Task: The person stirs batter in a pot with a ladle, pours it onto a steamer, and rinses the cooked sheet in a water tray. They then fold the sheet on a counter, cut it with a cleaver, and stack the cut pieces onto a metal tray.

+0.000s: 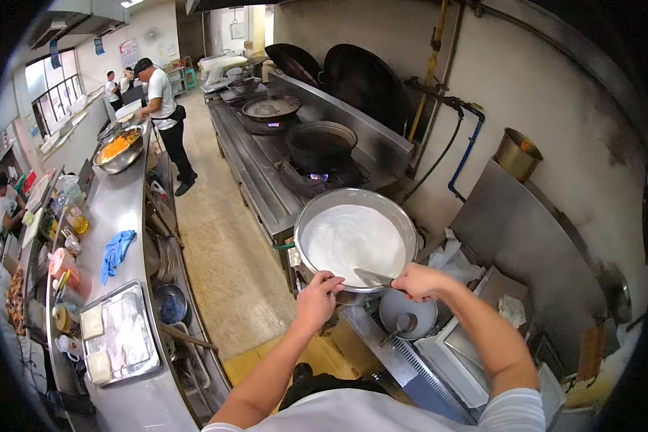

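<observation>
Close around us, a black pan (322, 146) sits on a burner just beyond our wide metal pot (353, 197), and a pale round vessel (423, 317) crowds the near right. Across the aisle, the steel counter (129, 194) bears a crumpled blue cloth (117, 253) and a rectangular tray (133, 331); another person (162, 93) stands farther along. Our pot holds a smooth, glossy white mass (353, 237). Our right hand (417, 281) grips a flat metal scraper (373, 278) across the near rim; our left hand (317, 301) bends its fingers at that rim, whether clasping we cannot tell. The floor (201, 216) lies open leftward
</observation>
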Demonstrator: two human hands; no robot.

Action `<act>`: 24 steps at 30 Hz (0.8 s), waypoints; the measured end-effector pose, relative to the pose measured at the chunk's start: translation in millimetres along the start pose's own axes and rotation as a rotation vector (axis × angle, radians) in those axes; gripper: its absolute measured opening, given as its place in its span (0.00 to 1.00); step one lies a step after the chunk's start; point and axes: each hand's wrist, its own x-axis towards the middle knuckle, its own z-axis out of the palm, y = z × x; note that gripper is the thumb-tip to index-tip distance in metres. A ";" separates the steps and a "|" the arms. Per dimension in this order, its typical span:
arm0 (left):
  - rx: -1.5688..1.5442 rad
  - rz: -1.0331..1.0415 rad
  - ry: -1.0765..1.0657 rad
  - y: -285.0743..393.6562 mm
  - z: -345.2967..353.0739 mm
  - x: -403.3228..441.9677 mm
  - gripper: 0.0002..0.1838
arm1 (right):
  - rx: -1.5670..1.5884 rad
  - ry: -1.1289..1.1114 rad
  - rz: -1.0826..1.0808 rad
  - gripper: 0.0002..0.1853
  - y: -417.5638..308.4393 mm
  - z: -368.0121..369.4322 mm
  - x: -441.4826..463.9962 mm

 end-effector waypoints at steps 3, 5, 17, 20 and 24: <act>0.016 -0.021 0.008 1.0 4.2 -1.0 0.11 | 0.225 0.062 -0.047 0.20 20.1 10.5 -11.9; 0.025 -0.031 0.017 -1.0 9.7 -0.9 0.11 | 0.386 0.075 -0.054 0.20 40.9 14.1 -8.9; 0.106 -0.101 0.026 16.4 13.6 -0.6 0.08 | 0.544 0.239 -0.248 0.16 113.9 43.5 -25.8; 0.109 -0.090 0.042 18.7 14.9 0.8 0.08 | 0.450 0.373 -0.411 0.15 132.6 54.0 -24.8; 0.100 -0.090 0.066 21.3 14.7 -0.2 0.07 | 0.320 0.524 -0.490 0.14 144.6 68.1 -33.1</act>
